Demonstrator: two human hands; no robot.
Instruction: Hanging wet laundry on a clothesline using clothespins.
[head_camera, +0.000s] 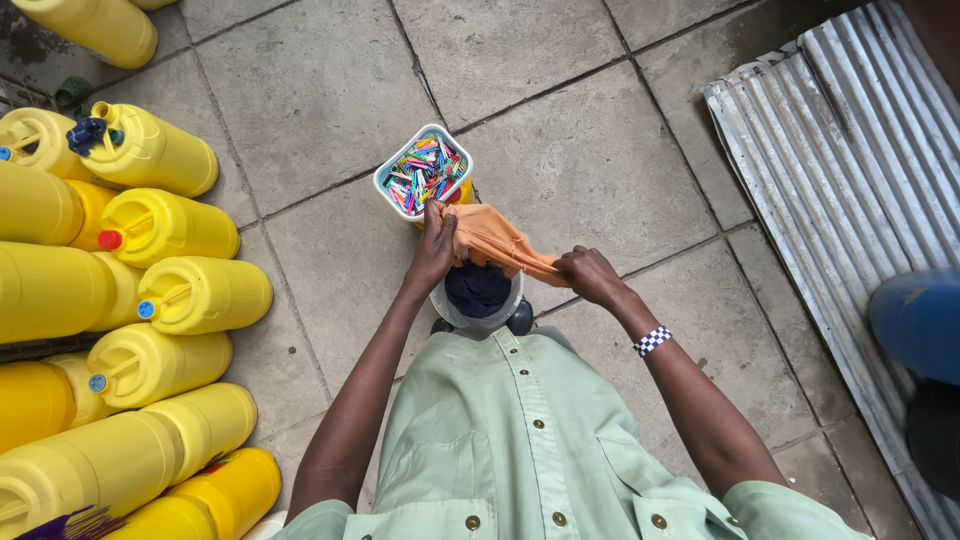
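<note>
You hold an orange cloth (498, 243) stretched between both hands, just above a pale bucket (452, 312) that stands on the paved floor (330, 110) at your feet. Your left hand (435, 250) is clenched on the bunched end of the cloth and your right hand (590, 275) pinches the other end, so the fabric hangs taut over the bucket's mouth, where drips would fall back in. Dark blue laundry (478, 287) fills the bucket; whether it is wet is hard to tell from this height. A small white tub of coloured clothes pegs (425, 172) sits just beyond the bucket, within easy reach of your left hand. Yellow jerrycans (170, 225) lie stacked along the left edge of the floor, and a corrugated metal sheet (850, 160) covers the right edge.
</note>
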